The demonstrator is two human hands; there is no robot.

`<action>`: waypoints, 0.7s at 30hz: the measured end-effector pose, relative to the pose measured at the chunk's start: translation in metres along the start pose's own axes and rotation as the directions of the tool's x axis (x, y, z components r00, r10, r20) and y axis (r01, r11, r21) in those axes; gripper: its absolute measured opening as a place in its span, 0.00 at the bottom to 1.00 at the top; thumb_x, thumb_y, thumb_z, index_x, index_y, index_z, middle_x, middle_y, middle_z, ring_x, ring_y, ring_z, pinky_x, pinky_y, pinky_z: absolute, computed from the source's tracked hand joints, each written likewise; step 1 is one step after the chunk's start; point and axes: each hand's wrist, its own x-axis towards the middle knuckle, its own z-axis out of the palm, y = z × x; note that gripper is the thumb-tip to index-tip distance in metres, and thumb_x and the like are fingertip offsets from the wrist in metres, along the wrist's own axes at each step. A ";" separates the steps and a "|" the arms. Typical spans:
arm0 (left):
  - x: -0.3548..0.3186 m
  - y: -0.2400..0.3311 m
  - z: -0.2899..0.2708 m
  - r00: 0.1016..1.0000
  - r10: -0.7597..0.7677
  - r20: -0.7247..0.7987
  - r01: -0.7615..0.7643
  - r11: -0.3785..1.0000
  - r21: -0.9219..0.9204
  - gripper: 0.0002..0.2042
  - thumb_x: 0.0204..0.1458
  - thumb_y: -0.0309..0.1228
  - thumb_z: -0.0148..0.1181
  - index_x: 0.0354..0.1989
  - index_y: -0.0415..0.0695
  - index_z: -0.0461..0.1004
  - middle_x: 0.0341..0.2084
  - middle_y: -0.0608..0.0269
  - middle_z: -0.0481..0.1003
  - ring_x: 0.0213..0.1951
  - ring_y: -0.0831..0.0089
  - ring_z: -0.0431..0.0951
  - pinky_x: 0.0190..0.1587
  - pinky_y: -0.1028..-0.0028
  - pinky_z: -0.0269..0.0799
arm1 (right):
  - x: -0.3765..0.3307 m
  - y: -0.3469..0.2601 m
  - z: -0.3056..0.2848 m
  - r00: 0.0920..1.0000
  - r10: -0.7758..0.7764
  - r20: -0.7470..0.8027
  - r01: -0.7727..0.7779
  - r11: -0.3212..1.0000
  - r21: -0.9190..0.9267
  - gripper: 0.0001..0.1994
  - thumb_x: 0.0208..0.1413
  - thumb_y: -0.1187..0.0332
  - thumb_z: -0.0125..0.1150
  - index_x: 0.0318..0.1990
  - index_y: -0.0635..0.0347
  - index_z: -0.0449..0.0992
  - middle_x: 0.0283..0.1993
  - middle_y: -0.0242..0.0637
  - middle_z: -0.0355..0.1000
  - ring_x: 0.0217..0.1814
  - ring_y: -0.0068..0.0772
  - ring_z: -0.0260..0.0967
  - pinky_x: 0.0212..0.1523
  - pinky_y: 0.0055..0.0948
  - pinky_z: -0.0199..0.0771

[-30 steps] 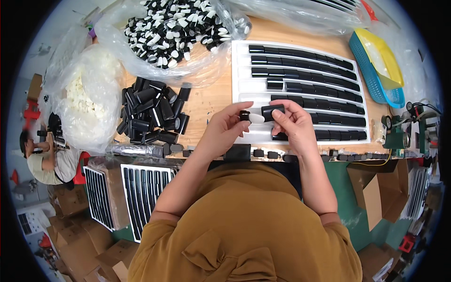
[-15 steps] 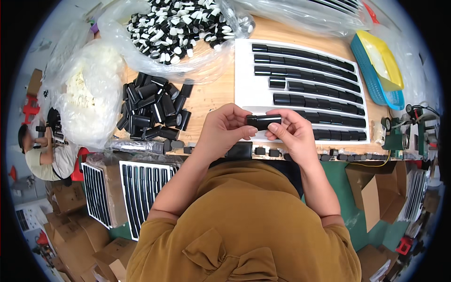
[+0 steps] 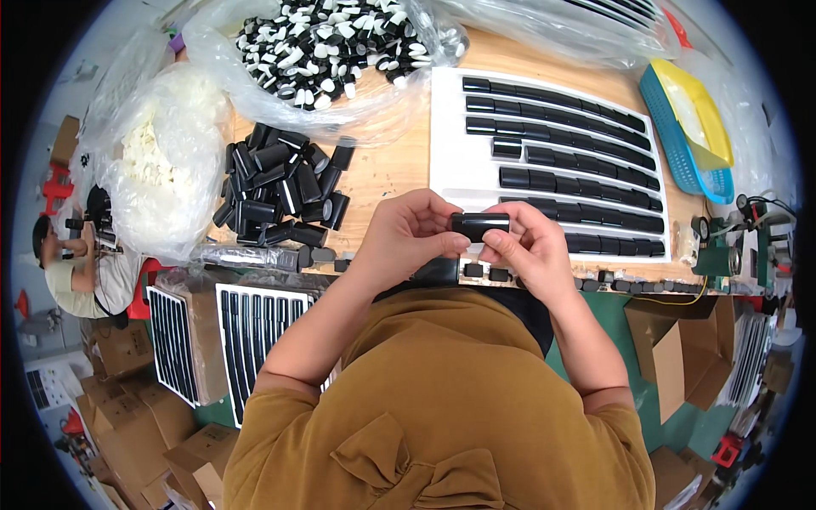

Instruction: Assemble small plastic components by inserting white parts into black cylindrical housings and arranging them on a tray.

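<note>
Black capped tube (image 3: 480, 226) pinched between both hands' fingertips (image 3: 456, 244), closed.

Left hand (image 3: 406, 240) and right hand (image 3: 527, 248) pinching a short glossy black plastic tube (image 3: 480, 225) at frame centre, white tray of black tube rows (image 3: 450, 153) upper right, loose heap of black tubes (image 3: 280, 187) left of centre, clear bag of black-and-white caps (image 3: 331, 42) at top, blue plastic basket (image 3: 680, 144) far right.
</note>
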 end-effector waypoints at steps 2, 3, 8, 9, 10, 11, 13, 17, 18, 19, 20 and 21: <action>0.003 0.001 -0.005 0.999 -0.020 0.031 0.018 0.997 0.071 0.13 0.49 0.16 0.62 0.43 0.34 0.72 0.37 0.58 0.78 0.39 0.74 0.79 0.42 0.77 0.76 | 0.004 0.004 -0.008 0.996 0.058 0.070 -0.058 0.998 -0.004 0.11 0.59 0.75 0.56 0.49 0.68 0.70 0.28 0.35 0.73 0.27 0.19 0.71 0.28 0.18 0.73; 0.005 0.001 -0.007 0.999 0.033 -0.017 -0.030 0.988 0.149 0.12 0.55 0.24 0.57 0.47 0.36 0.71 0.41 0.58 0.76 0.45 0.72 0.75 0.48 0.73 0.72 | 0.006 0.005 -0.009 0.984 0.115 0.138 -0.114 0.993 -0.012 0.11 0.60 0.74 0.56 0.49 0.68 0.70 0.28 0.35 0.73 0.27 0.19 0.72 0.27 0.19 0.72; 0.014 -0.005 0.000 0.968 0.150 -0.203 -0.141 0.988 0.057 0.34 0.63 0.57 0.22 0.61 0.41 0.59 0.60 0.56 0.62 0.64 0.64 0.57 0.65 0.60 0.48 | -0.002 0.003 0.015 0.946 0.210 0.247 -0.210 0.977 -0.026 0.12 0.60 0.72 0.56 0.49 0.66 0.70 0.27 0.32 0.73 0.24 0.17 0.68 0.25 0.16 0.68; 0.011 -0.007 0.006 0.966 0.151 -0.208 -0.142 0.988 0.057 0.34 0.63 0.57 0.22 0.61 0.41 0.59 0.60 0.56 0.62 0.64 0.64 0.57 0.65 0.60 0.48 | -0.004 0.001 0.023 0.924 0.235 0.301 -0.216 0.972 -0.093 0.11 0.59 0.72 0.57 0.48 0.65 0.70 0.26 0.30 0.72 0.23 0.16 0.67 0.25 0.15 0.67; 0.009 -0.008 0.012 0.972 0.152 -0.181 -0.154 0.988 0.001 0.34 0.63 0.58 0.22 0.60 0.40 0.59 0.60 0.56 0.61 0.64 0.63 0.57 0.66 0.60 0.48 | -0.007 0.005 0.029 0.931 0.188 0.312 -0.172 0.982 -0.079 0.11 0.59 0.72 0.57 0.47 0.64 0.70 0.26 0.28 0.71 0.22 0.15 0.66 0.24 0.14 0.64; 0.006 -0.008 0.016 0.976 0.153 -0.154 -0.163 0.985 -0.056 0.35 0.62 0.59 0.23 0.60 0.40 0.59 0.60 0.55 0.60 0.64 0.63 0.56 0.66 0.61 0.48 | -0.009 0.004 0.031 0.930 0.189 0.315 -0.189 0.981 -0.030 0.10 0.60 0.72 0.56 0.47 0.64 0.70 0.25 0.28 0.71 0.21 0.13 0.64 0.23 0.14 0.61; 0.000 -0.001 0.019 0.971 0.145 -0.191 -0.150 0.989 -0.010 0.36 0.61 0.61 0.23 0.60 0.40 0.57 0.61 0.54 0.59 0.65 0.63 0.54 0.66 0.60 0.48 | -0.013 0.004 0.033 0.933 0.153 0.326 -0.141 0.988 -0.059 0.09 0.59 0.72 0.57 0.46 0.64 0.70 0.24 0.27 0.71 0.21 0.13 0.64 0.22 0.14 0.61; -0.001 -0.002 0.019 0.960 0.236 -0.152 -0.244 0.969 -0.038 0.34 0.62 0.59 0.25 0.57 0.40 0.59 0.57 0.54 0.62 0.63 0.65 0.58 0.63 0.62 0.52 | -0.010 -0.004 0.033 0.927 0.110 0.359 -0.077 0.991 -0.106 0.09 0.58 0.73 0.58 0.44 0.64 0.71 0.21 0.27 0.70 0.19 0.12 0.64 0.21 0.14 0.60; 0.002 -0.002 0.017 0.939 0.270 -0.213 -0.283 0.958 -0.036 0.30 0.63 0.56 0.28 0.55 0.40 0.62 0.54 0.55 0.65 0.59 0.67 0.62 0.61 0.65 0.56 | -0.005 -0.003 0.033 0.930 0.096 0.355 -0.034 0.983 -0.179 0.08 0.57 0.73 0.59 0.43 0.64 0.72 0.20 0.27 0.69 0.18 0.13 0.64 0.20 0.15 0.60; 0.005 -0.002 0.013 0.938 0.273 -0.215 -0.287 0.957 -0.034 0.30 0.63 0.56 0.28 0.55 0.40 0.62 0.54 0.55 0.65 0.59 0.67 0.62 0.61 0.65 0.56 | 0.002 -0.003 0.033 0.933 0.077 0.351 0.015 0.968 -0.252 0.08 0.56 0.74 0.59 0.42 0.64 0.73 0.18 0.27 0.69 0.17 0.13 0.64 0.20 0.15 0.60; 0.008 -0.003 0.008 0.945 0.244 -0.220 -0.227 0.969 0.098 0.24 0.64 0.50 0.34 0.51 0.40 0.65 0.49 0.57 0.68 0.53 0.71 0.66 0.55 0.70 0.61 | 0.010 -0.005 0.035 0.941 0.104 0.321 -0.006 0.956 -0.292 0.08 0.55 0.74 0.60 0.43 0.64 0.73 0.16 0.27 0.66 0.16 0.14 0.64 0.19 0.16 0.60; 0.012 -0.005 0.001 0.949 0.215 -0.230 -0.162 0.960 0.228 0.19 0.65 0.44 0.41 0.47 0.40 0.67 0.44 0.60 0.71 0.46 0.75 0.70 0.49 0.74 0.66 | 0.024 -0.002 0.034 0.942 0.099 0.319 0.026 0.930 -0.366 0.10 0.55 0.74 0.60 0.44 0.64 0.74 0.17 0.27 0.66 0.16 0.15 0.64 0.18 0.17 0.60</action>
